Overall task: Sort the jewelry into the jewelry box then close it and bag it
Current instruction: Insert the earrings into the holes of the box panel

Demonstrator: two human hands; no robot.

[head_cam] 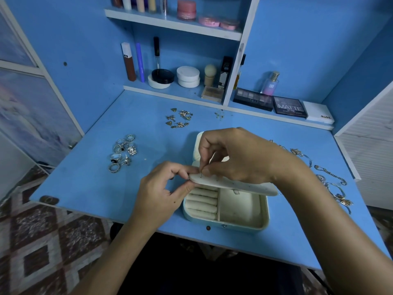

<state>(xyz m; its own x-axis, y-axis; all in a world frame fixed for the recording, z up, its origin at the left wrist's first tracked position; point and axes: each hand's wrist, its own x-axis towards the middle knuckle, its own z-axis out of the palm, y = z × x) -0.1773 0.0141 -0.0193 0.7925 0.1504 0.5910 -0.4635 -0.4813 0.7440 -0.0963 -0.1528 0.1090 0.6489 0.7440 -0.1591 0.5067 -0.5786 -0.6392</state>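
An open cream jewelry box [263, 211] sits near the desk's front edge, ring rolls on its left side. Its perforated earring panel [238, 185] is lifted flat over the box. My left hand [163, 188] pinches the panel's left end. My right hand [234, 158] pinches a thin earring post [201, 173] at a hole near that end; the earring itself is mostly hidden by my fingers. A pile of silver rings [123, 153] lies at the left, several earrings [179, 119] lie further back, and necklaces and bracelets [327, 177] trail along the right.
The blue desk [89, 177] has a back shelf with cosmetics: eyeshadow palettes [270, 102], a perfume bottle [270, 83], round jars [188, 76] and tubes. A few tiny earring pieces [219, 114] lie near the shelf. A patterned carpet [42, 241] lies below.
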